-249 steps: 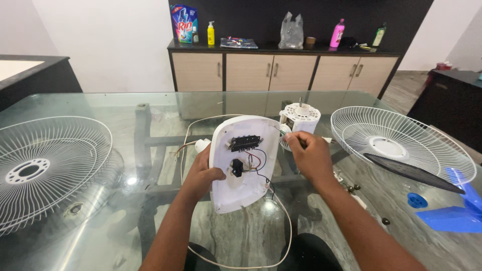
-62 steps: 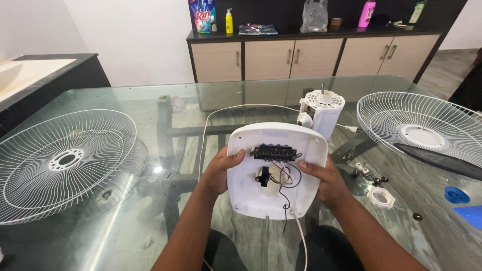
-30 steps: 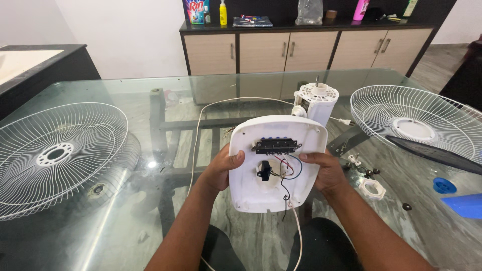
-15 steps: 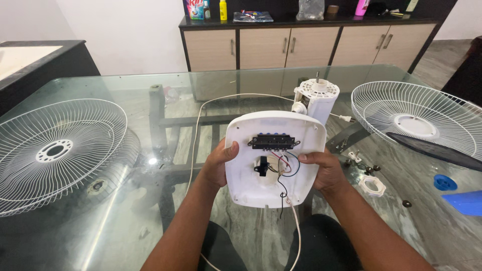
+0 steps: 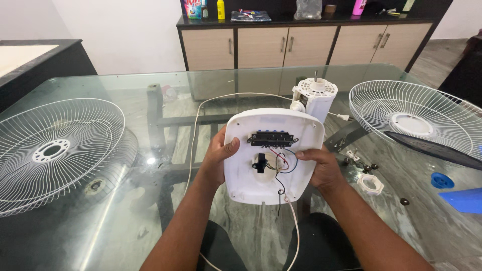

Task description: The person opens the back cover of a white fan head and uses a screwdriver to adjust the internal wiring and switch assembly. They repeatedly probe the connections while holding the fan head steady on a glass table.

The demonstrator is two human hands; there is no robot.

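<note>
I hold a white plastic fan base [image 5: 240, 170] upright over the glass table, its hollow underside facing me. Inside it sit a black switch block [image 5: 271, 138], a small black part and red, blue and black wires [image 5: 281, 161]. My left hand [image 5: 219, 156] grips its left edge, thumb on the inner face. My right hand [image 5: 323, 165] grips the right edge, fingers reaching toward the wires. A white power cord [image 5: 193, 145] loops from the base across the table. The white fan motor housing [image 5: 314, 98] stands just behind the base.
A white wire fan guard [image 5: 55, 150] lies at the left of the glass table [image 5: 120, 216], a second guard [image 5: 416, 118] at the right. A white plastic nut [image 5: 370, 184], small screws [image 5: 366, 167], a blue cap [image 5: 442, 180] and a blue blade [image 5: 464, 199] lie right. A cabinet [image 5: 301, 42] stands behind.
The base has stayed in both hands and tilted slightly more upright. My right fingers have shifted inward toward the wires. The view has dropped a little.
</note>
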